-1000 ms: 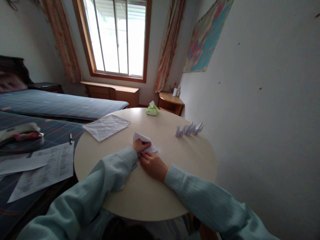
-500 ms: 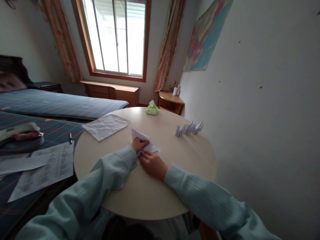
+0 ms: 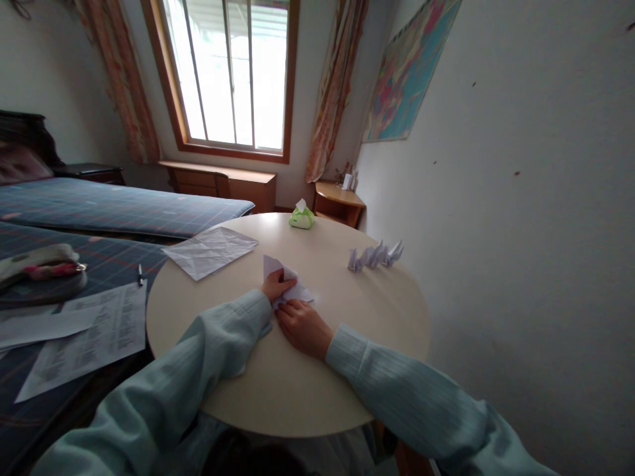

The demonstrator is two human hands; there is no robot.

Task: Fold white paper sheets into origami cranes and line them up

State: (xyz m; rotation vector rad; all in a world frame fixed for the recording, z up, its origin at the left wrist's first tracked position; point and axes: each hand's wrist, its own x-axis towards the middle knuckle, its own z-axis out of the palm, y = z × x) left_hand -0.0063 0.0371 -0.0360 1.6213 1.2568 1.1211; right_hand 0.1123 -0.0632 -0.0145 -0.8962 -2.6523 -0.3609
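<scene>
A small folded white paper lies near the middle of the round cream table. My left hand pinches this paper, lifting its far flap. Just behind it, my right hand rests knuckles-up on the table, fingers curled down onto the paper's near edge. Both arms are in pale green sleeves.
A creased white sheet lies at the table's left side, a green tissue pack at the far edge, and several folded paper figures at the right. Beds with printed sheets and a pen stand left; a wall is right.
My left hand has shifted slightly on the paper and raised its far flap more upright. My right hand has barely moved.
</scene>
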